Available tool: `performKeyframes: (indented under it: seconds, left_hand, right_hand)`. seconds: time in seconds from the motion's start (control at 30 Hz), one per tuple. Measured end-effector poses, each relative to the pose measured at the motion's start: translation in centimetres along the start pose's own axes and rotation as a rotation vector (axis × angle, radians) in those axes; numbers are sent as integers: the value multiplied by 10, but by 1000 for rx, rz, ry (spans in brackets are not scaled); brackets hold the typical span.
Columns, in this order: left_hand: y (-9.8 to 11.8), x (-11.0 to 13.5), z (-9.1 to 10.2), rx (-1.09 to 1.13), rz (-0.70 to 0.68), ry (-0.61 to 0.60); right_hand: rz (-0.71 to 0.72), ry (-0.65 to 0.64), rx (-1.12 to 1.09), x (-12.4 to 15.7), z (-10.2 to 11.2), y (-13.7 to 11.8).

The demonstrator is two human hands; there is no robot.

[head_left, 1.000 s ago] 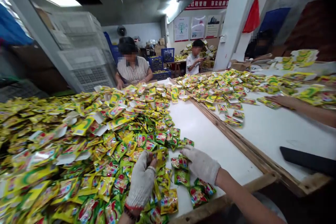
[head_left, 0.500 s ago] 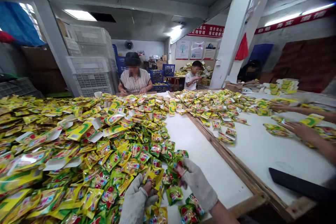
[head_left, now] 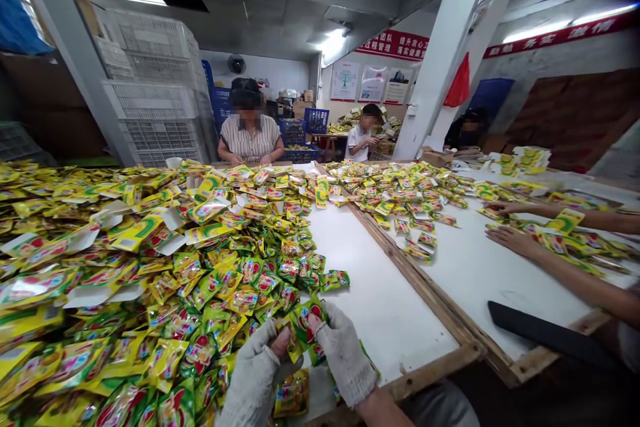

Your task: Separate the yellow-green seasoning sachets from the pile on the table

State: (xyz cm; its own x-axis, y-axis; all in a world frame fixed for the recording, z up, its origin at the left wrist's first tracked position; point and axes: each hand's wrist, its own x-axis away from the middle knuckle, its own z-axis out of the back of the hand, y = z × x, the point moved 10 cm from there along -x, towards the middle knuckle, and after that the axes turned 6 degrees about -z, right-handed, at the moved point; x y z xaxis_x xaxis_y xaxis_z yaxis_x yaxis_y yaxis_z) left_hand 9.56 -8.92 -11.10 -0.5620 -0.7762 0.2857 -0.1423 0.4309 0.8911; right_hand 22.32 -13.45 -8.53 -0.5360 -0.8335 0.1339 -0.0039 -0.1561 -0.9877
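Observation:
Both my hands wear white knit gloves with open fingertips. My left hand (head_left: 255, 373) and my right hand (head_left: 343, 353) are closed together on a small bunch of green and yellow sachets (head_left: 299, 327), held just above the near edge of the white table (head_left: 380, 300). A big heap of the same sachets (head_left: 150, 260) covers the table's left half and reaches up to my left hand. More sachets lie under my wrists at the table's edge.
A wooden rail (head_left: 415, 273) splits my table from a second white table (head_left: 475, 267) where another person's bare hands (head_left: 505, 237) sort sachets. A dark flat object (head_left: 540, 330) lies there. A seated person (head_left: 249, 133) faces me; white crates (head_left: 150, 100) are stacked behind.
My right hand has come left off the loose sachets and joined my left hand on a bunch. The view has tilted up. The other person's hands moved nearer on the right table.

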Motion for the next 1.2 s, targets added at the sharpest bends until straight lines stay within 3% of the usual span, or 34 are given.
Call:
performKeyframes:
  seconds: [0.1, 0.23, 0.4, 0.5, 0.63, 0.73, 0.83, 0.97, 1.03, 1.13, 1.2]
  left_hand:
    - [1, -3, -3, 36, -32, -17]
    - [8, -2, -1, 37, -61, -34]
    - [12, 5, 23, -74, -3, 60]
    - [21, 8, 28, -260, -8, 16]
    - [37, 10, 26, -560, -106, -48]
    - [33, 14, 15, -540, -103, -144]
    - [26, 22, 9, -457, -86, -177]
    - [28, 26, 12, -376, -133, -126]
    - [30, 26, 15, -302, -120, -106]
    - [32, 32, 10, -183, -76, -171]
    - [41, 36, 13, -210, -136, -163]
  right_hand:
    - [5, 20, 22, 0, -2, 2]
    - [50, -66, 92, 1, -13, 1]
    - [38, -215, 78, 4, -18, -5]
    - [98, -362, 281, 7, -26, -14]
    - [158, -425, 593, 5, -29, -14]
    - [166, -455, 691, 6, -34, -13]
    - [151, -444, 772, 11, -40, -12]
    - [105, -317, 810, 5, -36, -3]
    - [194, -256, 804, 2, -37, -2]
    - [368, -253, 742, 6, -47, -2]
    - [353, -241, 682, 9, -52, -2]
